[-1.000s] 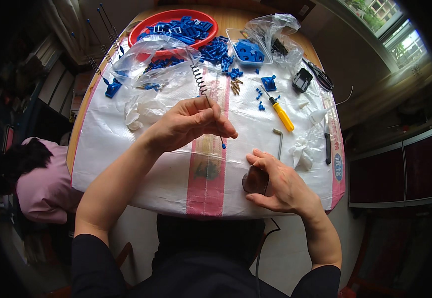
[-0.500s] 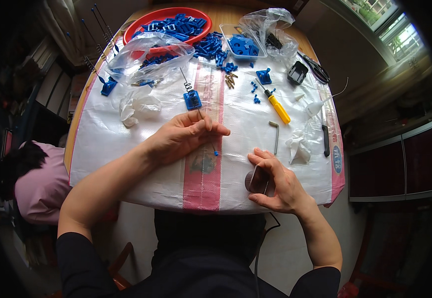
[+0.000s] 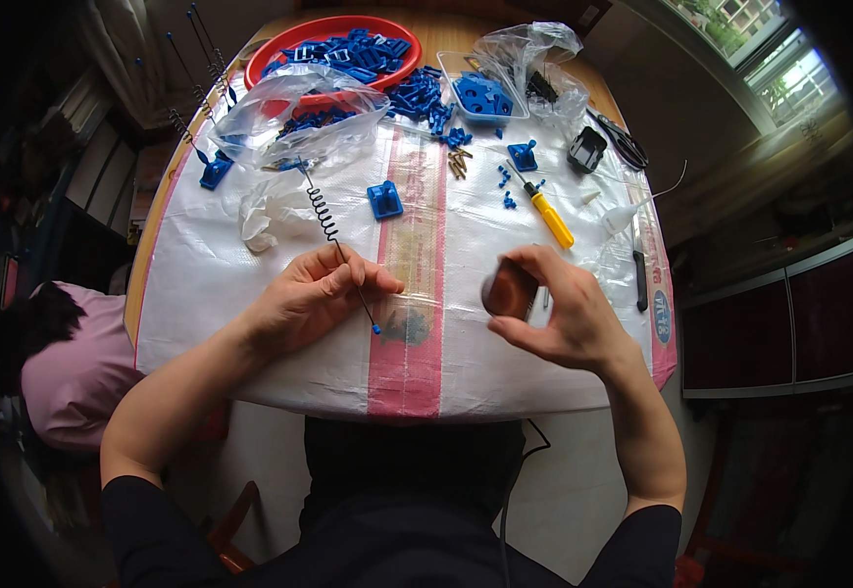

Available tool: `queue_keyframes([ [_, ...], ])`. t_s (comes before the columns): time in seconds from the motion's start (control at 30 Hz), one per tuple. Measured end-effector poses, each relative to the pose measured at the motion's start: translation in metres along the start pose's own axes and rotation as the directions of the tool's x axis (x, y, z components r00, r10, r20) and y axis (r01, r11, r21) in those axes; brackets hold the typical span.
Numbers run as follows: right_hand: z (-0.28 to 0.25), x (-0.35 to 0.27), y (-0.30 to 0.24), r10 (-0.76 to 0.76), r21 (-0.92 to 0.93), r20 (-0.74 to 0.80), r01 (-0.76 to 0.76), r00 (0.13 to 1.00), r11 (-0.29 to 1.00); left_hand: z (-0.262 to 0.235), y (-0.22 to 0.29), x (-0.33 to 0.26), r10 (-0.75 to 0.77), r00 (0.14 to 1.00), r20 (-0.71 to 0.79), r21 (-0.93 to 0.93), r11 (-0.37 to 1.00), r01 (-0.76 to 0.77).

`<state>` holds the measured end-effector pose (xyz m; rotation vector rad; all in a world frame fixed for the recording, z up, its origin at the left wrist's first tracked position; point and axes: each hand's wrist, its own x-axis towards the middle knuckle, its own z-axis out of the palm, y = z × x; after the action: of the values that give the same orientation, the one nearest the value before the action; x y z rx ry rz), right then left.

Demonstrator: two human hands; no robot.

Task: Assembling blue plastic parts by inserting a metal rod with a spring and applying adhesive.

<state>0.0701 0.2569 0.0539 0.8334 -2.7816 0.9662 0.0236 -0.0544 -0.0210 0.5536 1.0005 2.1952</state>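
Pinched in my left hand point(image 3: 314, 294) is a black coiled spring wire point(image 3: 324, 216). It slants across the table, with a small blue tip at its near end and its far end by the plastic bag. My right hand point(image 3: 569, 304) grips a brown, round, cup-like thing point(image 3: 511, 292), blurred by motion and lifted over the table; its exact kind is unclear. Beyond and between my hands a blue plastic clip base point(image 3: 385, 200) rests on the sheet, apart from the wire. Under the right hand, a metal hex key point(image 3: 547, 299) is mostly hidden.
At the back stand a red basin point(image 3: 415, 59) of blue parts, a clear plastic bag point(image 3: 348, 103) and a clear tub point(image 3: 520, 110). A yellow screwdriver point(image 3: 552, 220), scissors point(image 3: 627, 147) and a black-handled knife point(image 3: 641, 279) lie right. Beyond the left edge is a person in pink point(image 3: 78, 363).
My left hand has moved left and nearer with the coiled wire, which now lies clear of the blue base. My right hand has raised the brown round thing and moved it farther from me.
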Motion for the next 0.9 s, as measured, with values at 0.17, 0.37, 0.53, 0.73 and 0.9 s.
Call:
queue_keyframes([
  [0.17, 0.027, 0.055, -0.001, -0.038, -0.085, 0.091, 0.046, 0.995, 0.995, -0.001, 0.004, -0.004, -0.010, 0.999, -0.032, -0.062, 0.998, 0.008],
  [0.37, 0.036, 0.069, 0.008, 0.067, -0.144, 0.196, -0.039, 0.978, 0.989, 0.001, 0.016, 0.002, 0.080, 0.996, -0.038, 0.021, 0.997, -0.079],
  [0.53, 0.017, 0.056, 0.025, 0.177, -0.119, 0.172, -0.158, 0.969, 0.980, 0.024, 0.037, 0.043, 0.229, 0.973, 0.021, 0.066, 0.971, -0.230],
  [0.73, 0.017, 0.049, 0.029, 0.167, -0.069, 0.113, -0.159, 0.979, 0.985, 0.020, 0.024, 0.083, 0.230, 0.969, 0.094, 0.011, 0.973, -0.232],
  [0.9, 0.019, 0.047, 0.029, 0.087, -0.051, -0.019, -0.087, 0.996, 0.995, 0.005, 0.010, 0.076, 0.201, 0.977, 0.072, 0.006, 0.979, -0.202],
])
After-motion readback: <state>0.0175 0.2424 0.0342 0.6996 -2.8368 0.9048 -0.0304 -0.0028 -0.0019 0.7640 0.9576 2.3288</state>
